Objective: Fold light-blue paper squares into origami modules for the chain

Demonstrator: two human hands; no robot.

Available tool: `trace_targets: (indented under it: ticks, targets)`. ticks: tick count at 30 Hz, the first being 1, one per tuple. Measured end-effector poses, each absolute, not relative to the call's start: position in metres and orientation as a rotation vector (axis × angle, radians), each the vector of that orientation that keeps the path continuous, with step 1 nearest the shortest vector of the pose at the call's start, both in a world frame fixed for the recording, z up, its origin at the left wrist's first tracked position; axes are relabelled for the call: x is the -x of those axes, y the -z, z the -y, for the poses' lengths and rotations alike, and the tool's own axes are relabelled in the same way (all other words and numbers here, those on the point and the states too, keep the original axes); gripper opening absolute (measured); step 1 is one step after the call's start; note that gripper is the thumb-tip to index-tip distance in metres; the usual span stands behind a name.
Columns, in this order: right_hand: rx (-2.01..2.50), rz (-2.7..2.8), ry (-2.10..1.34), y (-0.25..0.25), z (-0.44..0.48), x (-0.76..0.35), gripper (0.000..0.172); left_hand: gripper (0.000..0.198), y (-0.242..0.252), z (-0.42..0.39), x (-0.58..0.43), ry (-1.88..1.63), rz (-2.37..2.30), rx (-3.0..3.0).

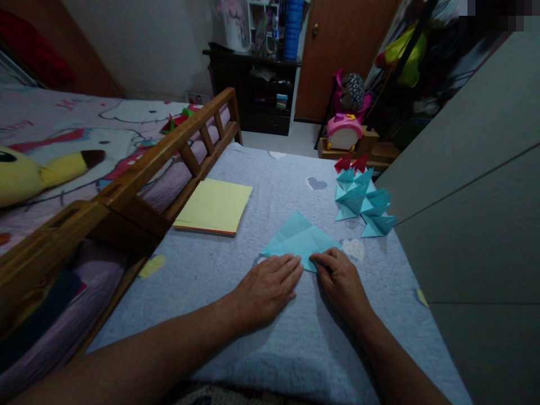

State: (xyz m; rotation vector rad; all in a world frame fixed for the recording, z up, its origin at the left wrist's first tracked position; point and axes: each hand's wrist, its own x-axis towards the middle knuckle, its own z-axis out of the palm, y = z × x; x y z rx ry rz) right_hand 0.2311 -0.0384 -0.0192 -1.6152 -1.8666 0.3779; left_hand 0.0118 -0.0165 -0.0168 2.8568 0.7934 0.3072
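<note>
A light blue sheet of origami paper (297, 236), creased and partly folded, lies flat on the bed cover in front of me. My left hand (272, 284) rests flat on its near edge, fingers stretched out. At the near right edge, my right hand (337, 275) pinches the paper between thumb and curled fingers. The hands cover part of the near edge. To the left sits a stack of square paper (213, 208) with a yellow sheet on top. Several folded blue paper pieces (358, 197) stand at the far right, with red folded pieces (351, 163) behind them.
A wooden bed rail (169, 163) runs along the left, with another bed and a yellow plush toy (37, 174) beyond. A pale cabinet panel (476, 225) borders the right side. Past the far edge stand a dark shelf unit (253, 93) and a pink toy case (345, 134).
</note>
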Motion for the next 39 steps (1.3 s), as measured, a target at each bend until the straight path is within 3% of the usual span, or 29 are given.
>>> trace_targets:
  ticks: [39]
  targets:
    - [1.669,1.853,-0.376,0.0187,0.0392,-0.2326,0.025,0.045,0.0207,0.018,-0.0136,-0.29,-0.838,-2.874]
